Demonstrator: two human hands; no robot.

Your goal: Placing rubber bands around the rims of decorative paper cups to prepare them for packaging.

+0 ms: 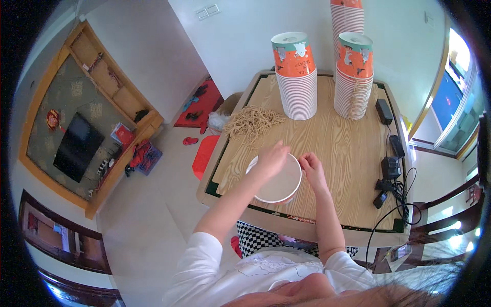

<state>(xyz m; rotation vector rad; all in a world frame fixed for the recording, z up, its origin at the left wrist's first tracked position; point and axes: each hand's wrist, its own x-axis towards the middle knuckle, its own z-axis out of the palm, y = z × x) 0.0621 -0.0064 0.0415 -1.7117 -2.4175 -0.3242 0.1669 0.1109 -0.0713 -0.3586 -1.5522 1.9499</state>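
Note:
A round paper bucket [279, 189] with a white inside stands mouth up near the front edge of the table. Over its far rim is my left hand [272, 159], its fingers bent together; whatever they hold is hidden. My right hand [314, 171] is closed in a pinch right beside the bucket's right rim, and what lies between its fingertips is too small to make out. Just beyond my left hand, a loose heap of tan paper cord [254, 123] lies at the table's left side.
Behind the cord stands a stack of upturned orange-and-white buckets [298, 87]. Another stack [354, 82] has tan strands hanging down its side, with a taller stack [348, 18] behind. Black adapters [391, 168] and cables line the right edge of the wooden table [327, 138].

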